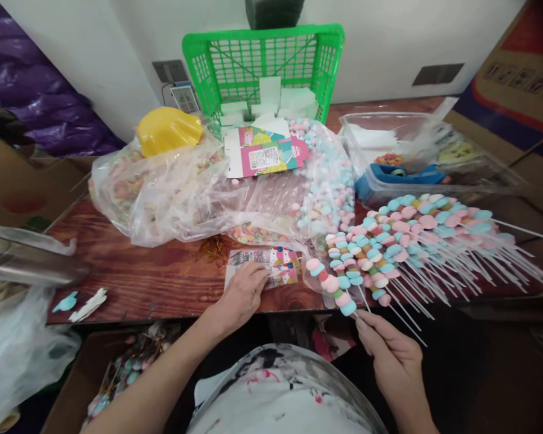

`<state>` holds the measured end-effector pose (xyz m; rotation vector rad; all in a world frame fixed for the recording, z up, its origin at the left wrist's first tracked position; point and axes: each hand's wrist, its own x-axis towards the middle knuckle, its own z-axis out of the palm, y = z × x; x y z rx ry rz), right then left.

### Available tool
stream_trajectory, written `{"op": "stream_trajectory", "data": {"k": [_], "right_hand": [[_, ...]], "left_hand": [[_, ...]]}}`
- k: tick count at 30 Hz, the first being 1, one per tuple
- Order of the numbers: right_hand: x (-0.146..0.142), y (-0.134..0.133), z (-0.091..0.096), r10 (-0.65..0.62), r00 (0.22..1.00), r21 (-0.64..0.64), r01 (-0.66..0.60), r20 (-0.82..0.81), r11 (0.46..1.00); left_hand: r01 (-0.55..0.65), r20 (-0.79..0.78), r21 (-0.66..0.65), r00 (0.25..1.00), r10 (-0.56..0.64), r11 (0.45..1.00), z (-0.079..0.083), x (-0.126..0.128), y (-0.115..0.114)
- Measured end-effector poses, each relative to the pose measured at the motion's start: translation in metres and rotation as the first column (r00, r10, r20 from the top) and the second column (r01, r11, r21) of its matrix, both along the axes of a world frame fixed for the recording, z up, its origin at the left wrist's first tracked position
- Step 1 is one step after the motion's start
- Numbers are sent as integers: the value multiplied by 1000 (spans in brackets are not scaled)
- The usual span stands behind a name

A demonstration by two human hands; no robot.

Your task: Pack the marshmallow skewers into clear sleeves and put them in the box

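Observation:
My left hand [243,293] rests on a small printed packet [271,265] at the table's near edge, fingers bent over its left end. My right hand [389,355] pinches the white stick of a marshmallow skewer [332,283] of pink, blue and white pieces, raised just off the table edge. To the right lies a pile of finished marshmallow skewers [416,235], sticks fanning right.
A big clear bag of loose candies [199,187] fills the wooden table [154,277]. Behind it are a green basket [262,66], a yellow object [167,129], a pink printed box [265,154] and a clear plastic tub [416,157]. A carton of wrapped skewers [122,367] sits below left.

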<state>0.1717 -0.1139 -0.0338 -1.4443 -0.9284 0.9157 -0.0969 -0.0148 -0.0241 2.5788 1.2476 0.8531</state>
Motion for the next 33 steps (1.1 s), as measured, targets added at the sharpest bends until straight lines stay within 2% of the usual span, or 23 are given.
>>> {"op": "stream_trajectory", "data": {"k": [2,5,9,13,16,20,22,25,28,31,33], "right_hand": [[0,1,-1,-16,1000,10,16,1,1000],[-2,3,-2,16,999,12,-16,34,1000],[-4,5,-3,54,992,12,-56,111,998],[-1,5,-5,55,994,-14,-54,91,998],[-1,5,-6,48,997,-20,-47,63,999],[-1,7,-3,93,991,-3,-93,91,996],[-1,9,-1,99,989,3,-100,107,995],[0,8,1,72,989,-10,-71,128,997],[1,-1,-4,51,987,-56,-43,154,998],[6,-8,-18,-6,987,-116,25,161,993],[10,-7,-27,-39,990,-95,52,138,994]], "left_hand": [[-39,71,64,997,34,997,-3,2,-1],[-88,10,121,996,88,989,-7,9,-3],[-156,-171,-8,974,152,988,-7,12,-12],[-165,-270,-118,954,128,979,-2,4,-18],[-168,-207,-146,969,136,975,-1,-5,-11],[-147,26,-249,987,158,957,-2,-13,2],[-140,37,-277,987,156,951,0,-12,3],[-193,-156,-220,975,161,956,6,-4,-7],[-217,-368,-143,917,152,965,11,7,-20],[-204,-392,-111,908,146,973,10,12,-22],[-224,-354,-67,916,187,972,5,10,-18]]}}
